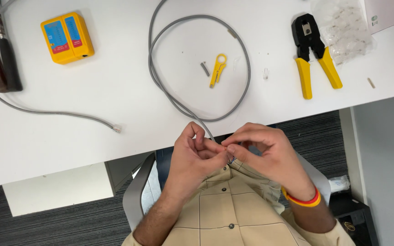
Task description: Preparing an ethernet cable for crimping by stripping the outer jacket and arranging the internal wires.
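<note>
Our left hand [196,157] and right hand [263,152] pinch closed on the end of the long grey round cable [247,68] just off the white table's [115,86] front edge, straightening wires, we judge.

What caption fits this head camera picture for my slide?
Both hands, left hand and right hand, pinch the end of a grey cable looped on a white table.

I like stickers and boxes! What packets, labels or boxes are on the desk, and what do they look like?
Yellow tester box, far left: boxy, with two blue-and-red labels.
Clear plastic bag, far right, beside yellow-handled pliers: crinkly, see-through, small clear pieces inside.
White box, top right corner: small green mark.
</note>
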